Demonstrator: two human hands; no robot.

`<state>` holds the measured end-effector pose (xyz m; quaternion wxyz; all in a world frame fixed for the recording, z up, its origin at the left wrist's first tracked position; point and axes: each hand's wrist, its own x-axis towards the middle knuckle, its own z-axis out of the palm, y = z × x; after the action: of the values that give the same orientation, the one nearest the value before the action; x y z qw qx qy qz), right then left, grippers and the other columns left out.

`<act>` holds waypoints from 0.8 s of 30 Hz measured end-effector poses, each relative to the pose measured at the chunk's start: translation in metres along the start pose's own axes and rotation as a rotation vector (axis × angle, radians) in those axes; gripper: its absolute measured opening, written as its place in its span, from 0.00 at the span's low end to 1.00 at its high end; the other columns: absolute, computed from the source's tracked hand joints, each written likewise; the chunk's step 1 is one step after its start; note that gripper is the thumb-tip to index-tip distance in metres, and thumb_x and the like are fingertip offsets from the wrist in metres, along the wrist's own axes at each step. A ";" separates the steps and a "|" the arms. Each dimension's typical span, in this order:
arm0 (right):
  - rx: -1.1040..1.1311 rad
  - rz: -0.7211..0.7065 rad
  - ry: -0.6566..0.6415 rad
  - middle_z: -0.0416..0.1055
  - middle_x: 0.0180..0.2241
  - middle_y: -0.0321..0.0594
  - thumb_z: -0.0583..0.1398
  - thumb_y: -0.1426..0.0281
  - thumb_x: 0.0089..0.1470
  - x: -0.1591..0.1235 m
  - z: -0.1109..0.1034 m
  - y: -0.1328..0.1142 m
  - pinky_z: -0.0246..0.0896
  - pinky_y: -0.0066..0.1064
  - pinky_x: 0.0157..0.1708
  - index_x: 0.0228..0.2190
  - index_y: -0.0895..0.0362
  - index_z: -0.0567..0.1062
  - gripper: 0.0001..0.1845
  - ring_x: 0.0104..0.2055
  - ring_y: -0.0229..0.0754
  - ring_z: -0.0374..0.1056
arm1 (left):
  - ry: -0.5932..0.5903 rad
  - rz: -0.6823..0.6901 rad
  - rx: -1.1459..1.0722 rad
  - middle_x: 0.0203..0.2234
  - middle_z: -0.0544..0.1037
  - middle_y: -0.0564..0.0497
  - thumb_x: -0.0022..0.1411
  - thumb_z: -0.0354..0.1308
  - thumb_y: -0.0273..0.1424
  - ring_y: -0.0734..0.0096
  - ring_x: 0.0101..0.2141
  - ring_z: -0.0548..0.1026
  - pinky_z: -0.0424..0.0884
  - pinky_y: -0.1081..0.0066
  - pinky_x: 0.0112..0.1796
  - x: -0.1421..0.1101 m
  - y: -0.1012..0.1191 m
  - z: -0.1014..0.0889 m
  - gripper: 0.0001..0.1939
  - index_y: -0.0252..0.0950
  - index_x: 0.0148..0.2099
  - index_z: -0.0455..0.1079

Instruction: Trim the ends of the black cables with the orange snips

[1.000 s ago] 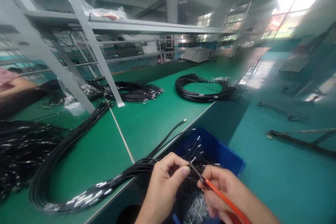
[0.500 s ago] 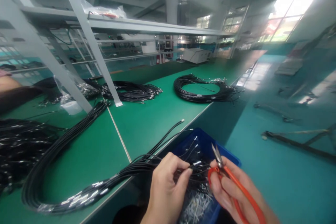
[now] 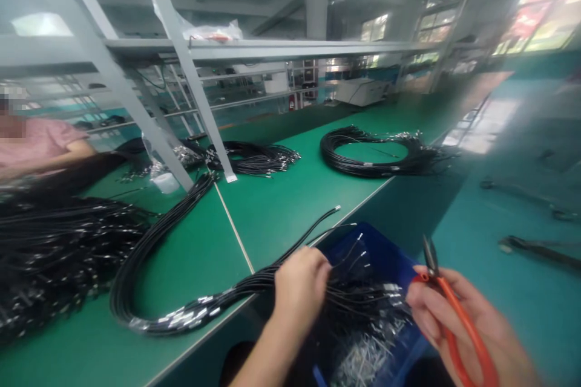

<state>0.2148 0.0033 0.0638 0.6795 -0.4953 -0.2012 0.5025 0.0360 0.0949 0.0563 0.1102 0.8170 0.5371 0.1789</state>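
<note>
My left hand (image 3: 302, 281) is closed around a bundle of black cables (image 3: 254, 283) at the bench edge. The bundle loops back over the green bench, and its far ends, with small metal tips, hang over a blue bin (image 3: 385, 245). Orange-handled scissors (image 3: 465, 326) are in my right hand (image 3: 490, 314), blades pointing up and closed or nearly so. That hand is at the bin's right side, apart from the cable ends. Small clear and white scraps (image 3: 363, 357) lie in the bin.
Coiled black cables (image 3: 354, 163) lie farther along the green bench (image 3: 281, 211). A heap of cables (image 3: 68, 254) covers the left side, where a person in a pink top (image 3: 49, 139) sits. A shelf post (image 3: 200, 97) rises from the bench.
My left hand has gone from pinching near the cable ends to gripping the bundle farther back. My right hand has moved right with the scissors, away from the left. The view has shifted left.
</note>
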 end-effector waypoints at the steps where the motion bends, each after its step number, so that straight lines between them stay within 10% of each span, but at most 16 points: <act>1: 0.007 -0.002 -0.014 0.71 0.24 0.36 0.69 0.66 0.41 0.001 0.000 0.001 0.59 0.22 0.19 0.36 0.53 0.70 0.19 0.20 0.33 0.59 | 0.042 -0.056 0.040 0.31 0.73 0.53 0.62 0.49 0.31 0.69 0.35 0.71 0.62 0.72 0.34 0.008 -0.010 -0.003 0.07 0.41 0.34 0.68; 6: 0.000 0.008 -0.094 0.70 0.23 0.35 0.67 0.67 0.45 0.003 0.005 0.002 0.54 0.21 0.18 0.38 0.53 0.69 0.18 0.18 0.31 0.57 | 0.056 -0.122 0.148 0.30 0.71 0.51 0.56 0.55 0.30 0.63 0.33 0.69 0.61 0.69 0.31 0.037 -0.038 0.002 0.02 0.39 0.31 0.67; 16: 0.108 -0.225 -0.041 0.71 0.26 0.36 0.64 0.68 0.48 0.009 0.010 -0.027 0.54 0.23 0.20 0.37 0.53 0.70 0.13 0.21 0.33 0.59 | 0.079 -0.087 0.060 0.27 0.72 0.48 0.50 0.53 0.21 0.58 0.34 0.72 0.62 0.63 0.35 0.067 -0.028 0.014 0.06 0.38 0.28 0.64; 24: 0.262 -0.205 -0.108 0.66 0.25 0.33 0.61 0.71 0.51 0.008 0.019 -0.047 0.56 0.25 0.23 0.37 0.52 0.70 0.10 0.24 0.35 0.59 | -0.008 0.165 -0.278 0.32 0.74 0.56 0.58 0.53 0.28 0.74 0.33 0.73 0.66 0.77 0.35 0.061 0.026 -0.008 0.06 0.42 0.40 0.64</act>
<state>0.2263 0.0193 0.1110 0.7742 -0.3516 -0.2194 0.4784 0.0767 0.1398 0.0836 0.2095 0.8359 0.4376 0.2566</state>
